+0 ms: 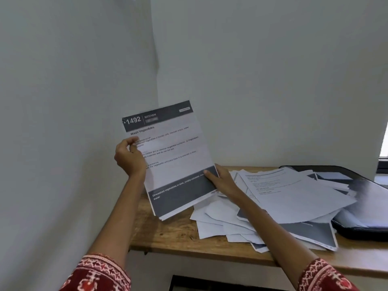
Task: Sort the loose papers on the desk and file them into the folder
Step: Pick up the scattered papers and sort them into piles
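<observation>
While raised at frame centre, thin sheaf (168,156) pinched at opposite edges: left hand (129,157) mid-left, right hand (220,180) lower right. Light, floppy (best gripped by edges). Beyond, loose pile (283,198), dark folder (361,208) far right.

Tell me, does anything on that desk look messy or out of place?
Yes. The loose papers lie in a crooked, overlapping heap on the desk, some spilling onto the dark folder. Only the stack held up by both hands looks squared.
</observation>
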Action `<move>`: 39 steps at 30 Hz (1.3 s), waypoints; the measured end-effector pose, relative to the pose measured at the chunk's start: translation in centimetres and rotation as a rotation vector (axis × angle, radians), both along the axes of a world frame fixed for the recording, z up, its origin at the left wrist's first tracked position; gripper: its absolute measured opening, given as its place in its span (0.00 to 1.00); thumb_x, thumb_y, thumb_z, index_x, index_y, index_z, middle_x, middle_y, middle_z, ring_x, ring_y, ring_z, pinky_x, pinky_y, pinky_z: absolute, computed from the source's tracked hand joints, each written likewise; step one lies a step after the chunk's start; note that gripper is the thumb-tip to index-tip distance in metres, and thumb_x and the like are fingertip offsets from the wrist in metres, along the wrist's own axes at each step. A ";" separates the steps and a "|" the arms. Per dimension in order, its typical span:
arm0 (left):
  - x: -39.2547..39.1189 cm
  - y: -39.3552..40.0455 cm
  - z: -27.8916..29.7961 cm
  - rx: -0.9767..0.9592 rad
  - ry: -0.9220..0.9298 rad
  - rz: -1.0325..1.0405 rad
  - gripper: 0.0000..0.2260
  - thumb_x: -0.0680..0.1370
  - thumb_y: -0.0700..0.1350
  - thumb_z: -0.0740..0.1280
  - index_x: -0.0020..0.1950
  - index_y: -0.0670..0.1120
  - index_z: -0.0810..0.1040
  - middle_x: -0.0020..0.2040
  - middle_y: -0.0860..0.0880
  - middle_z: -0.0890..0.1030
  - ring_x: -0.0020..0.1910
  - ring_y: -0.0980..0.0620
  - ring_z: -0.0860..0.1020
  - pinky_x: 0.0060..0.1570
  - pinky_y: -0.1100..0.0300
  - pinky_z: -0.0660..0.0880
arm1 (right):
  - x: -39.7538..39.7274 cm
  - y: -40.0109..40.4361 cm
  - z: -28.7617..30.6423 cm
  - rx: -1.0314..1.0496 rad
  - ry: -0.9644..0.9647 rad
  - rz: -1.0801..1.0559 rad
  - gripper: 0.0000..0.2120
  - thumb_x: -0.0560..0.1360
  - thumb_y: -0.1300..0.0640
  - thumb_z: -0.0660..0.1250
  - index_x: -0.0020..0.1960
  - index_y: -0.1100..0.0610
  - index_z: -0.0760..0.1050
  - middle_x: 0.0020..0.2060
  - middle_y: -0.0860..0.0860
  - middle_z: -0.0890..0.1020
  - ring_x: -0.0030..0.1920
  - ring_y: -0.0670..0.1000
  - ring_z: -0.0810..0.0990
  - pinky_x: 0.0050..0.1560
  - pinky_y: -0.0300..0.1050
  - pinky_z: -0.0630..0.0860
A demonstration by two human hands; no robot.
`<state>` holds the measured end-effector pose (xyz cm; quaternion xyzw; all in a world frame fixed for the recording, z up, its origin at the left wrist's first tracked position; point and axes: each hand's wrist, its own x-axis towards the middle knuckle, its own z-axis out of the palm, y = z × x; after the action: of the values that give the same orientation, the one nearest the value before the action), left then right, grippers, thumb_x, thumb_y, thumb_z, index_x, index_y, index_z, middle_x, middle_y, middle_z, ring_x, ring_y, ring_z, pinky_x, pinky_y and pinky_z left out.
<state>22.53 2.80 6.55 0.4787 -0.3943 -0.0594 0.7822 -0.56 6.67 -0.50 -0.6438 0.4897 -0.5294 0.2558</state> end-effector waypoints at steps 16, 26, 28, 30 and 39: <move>-0.1 3.3 -7.5 0.768 -0.605 -0.104 0.21 0.76 0.40 0.65 0.68 0.44 0.68 0.74 0.42 0.58 0.72 0.40 0.56 0.70 0.40 0.49 | 3.9 3.7 -2.7 0.261 0.177 -0.077 0.11 0.80 0.61 0.54 0.47 0.63 0.73 0.46 0.58 0.77 0.47 0.54 0.74 0.40 0.42 0.68; -3.2 4.8 -12.2 1.169 -1.056 -0.278 0.32 0.80 0.63 0.45 0.77 0.46 0.48 0.78 0.43 0.48 0.76 0.39 0.45 0.67 0.32 0.39 | 6.6 5.1 -2.6 -0.006 0.399 -0.220 0.13 0.78 0.54 0.62 0.56 0.61 0.78 0.51 0.55 0.82 0.50 0.52 0.79 0.48 0.42 0.71; -2.8 5.0 -12.7 1.155 -1.136 -0.230 0.32 0.79 0.64 0.44 0.77 0.46 0.49 0.78 0.43 0.47 0.76 0.40 0.43 0.66 0.31 0.38 | 5.0 4.8 -2.3 -0.027 0.401 -0.273 0.12 0.79 0.54 0.62 0.54 0.60 0.79 0.50 0.55 0.83 0.47 0.50 0.78 0.47 0.40 0.70; -2.6 5.2 -12.7 1.158 -1.168 -0.235 0.32 0.79 0.64 0.44 0.78 0.47 0.49 0.78 0.43 0.46 0.76 0.40 0.43 0.65 0.30 0.38 | 3.0 4.7 -2.2 -0.012 0.444 -0.324 0.11 0.79 0.55 0.61 0.53 0.60 0.78 0.50 0.55 0.82 0.46 0.49 0.77 0.48 0.40 0.71; -3.2 5.3 -11.3 1.248 -1.103 -0.242 0.31 0.80 0.61 0.50 0.78 0.46 0.48 0.78 0.43 0.46 0.75 0.39 0.43 0.65 0.28 0.42 | -4.0 5.5 -2.5 0.197 0.748 -0.452 0.17 0.76 0.53 0.64 0.63 0.58 0.72 0.59 0.53 0.77 0.60 0.53 0.74 0.53 0.42 0.69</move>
<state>19.30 8.07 -4.77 0.7380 -0.6637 -0.1075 0.0575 -4.54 12.14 -2.97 -0.6404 0.7250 -0.2534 -0.0007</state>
